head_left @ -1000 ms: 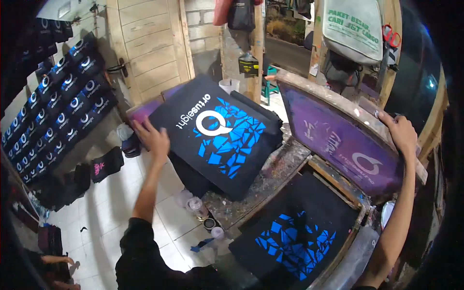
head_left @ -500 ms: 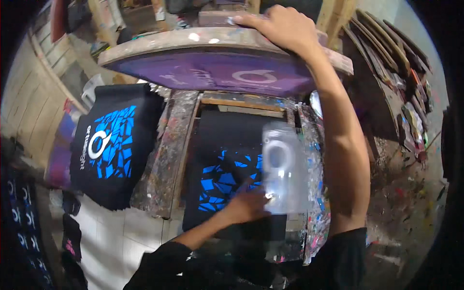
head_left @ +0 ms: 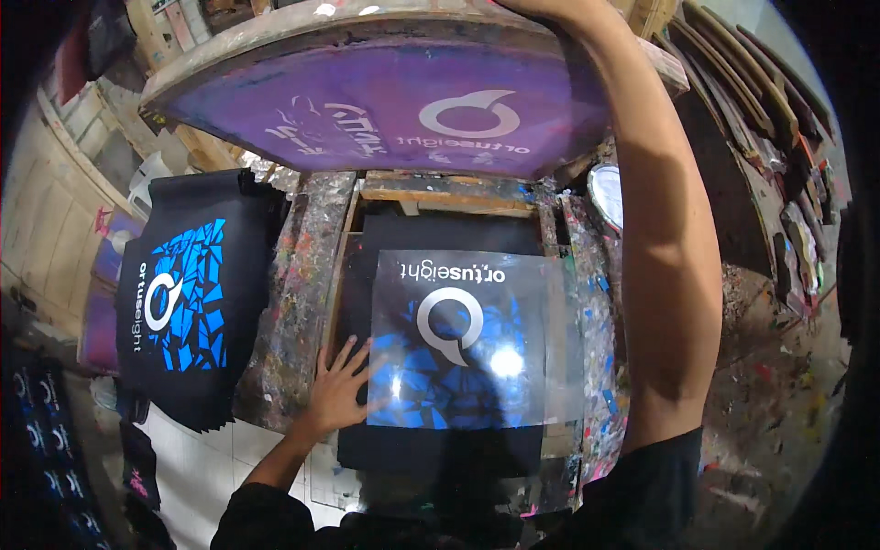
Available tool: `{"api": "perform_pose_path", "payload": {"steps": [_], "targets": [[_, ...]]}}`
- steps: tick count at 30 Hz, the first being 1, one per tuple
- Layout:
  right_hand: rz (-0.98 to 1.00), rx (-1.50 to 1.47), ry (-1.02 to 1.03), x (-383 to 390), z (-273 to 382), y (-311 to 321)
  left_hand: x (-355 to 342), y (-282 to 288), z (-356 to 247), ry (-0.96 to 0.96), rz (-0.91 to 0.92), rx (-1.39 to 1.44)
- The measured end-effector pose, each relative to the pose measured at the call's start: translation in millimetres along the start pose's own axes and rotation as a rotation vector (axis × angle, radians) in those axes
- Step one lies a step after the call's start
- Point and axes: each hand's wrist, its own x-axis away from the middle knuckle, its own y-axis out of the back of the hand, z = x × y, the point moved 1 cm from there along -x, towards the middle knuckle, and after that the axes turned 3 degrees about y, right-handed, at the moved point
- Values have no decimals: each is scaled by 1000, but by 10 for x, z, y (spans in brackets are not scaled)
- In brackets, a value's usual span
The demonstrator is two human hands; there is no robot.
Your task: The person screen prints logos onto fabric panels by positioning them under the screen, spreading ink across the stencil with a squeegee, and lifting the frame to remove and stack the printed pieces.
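Observation:
My right hand [head_left: 550,7], partly cut off by the upper rim, grips the top edge of a wooden-framed printing screen [head_left: 302,101]. The screen stands tilted up, its purple mesh facing me. Below it lies a black fabric piece [head_left: 440,454] printed with blue shard shapes. Over the print lies a clear plastic sheet [head_left: 458,385] with a white ring-shaped logo and lettering, glare on its surface. My left hand [head_left: 344,390] is open, fingers spread, at the left edge of the sheet.
A stack of black printed fabric pieces [head_left: 188,293] lies to the left. A paint-spattered wooden rail [head_left: 298,302] runs between it and the work. A round white-rimmed tub [head_left: 607,194] stands at the right, below wooden squeegees or boards [head_left: 752,82] against the wall.
The clear sheet has moved left and now lies over the blue print. My left hand has moved left off the sheet's middle. The screen is tilted higher, showing more mesh.

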Motion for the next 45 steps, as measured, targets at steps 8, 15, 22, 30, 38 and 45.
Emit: {"api": "perform_pose_path", "payload": {"steps": [8, 15, 22, 30, 38, 45], "targets": [[-66, 27, 6, 20, -55, -131, 44, -28, -142, 46, -149, 129], [-121, 89, -22, 558, 206, -166, -845, -111, -1771, -156, -52, 975], [-166, 136, 167, 1831, 475, -457, -282, 1479, -1257, 62, -1028, 1794], [380, -124, 262, 3142, 267, -2015, 599, -292, -468, 448, -391, 2072], [205, -57, 384, 3259, 32, -2477, 638, -328, -634, 542, -382, 1950], [228, 72, 326, 1636, -565, -3321, 654, -263, -479, 762, -55, 1760]]}}
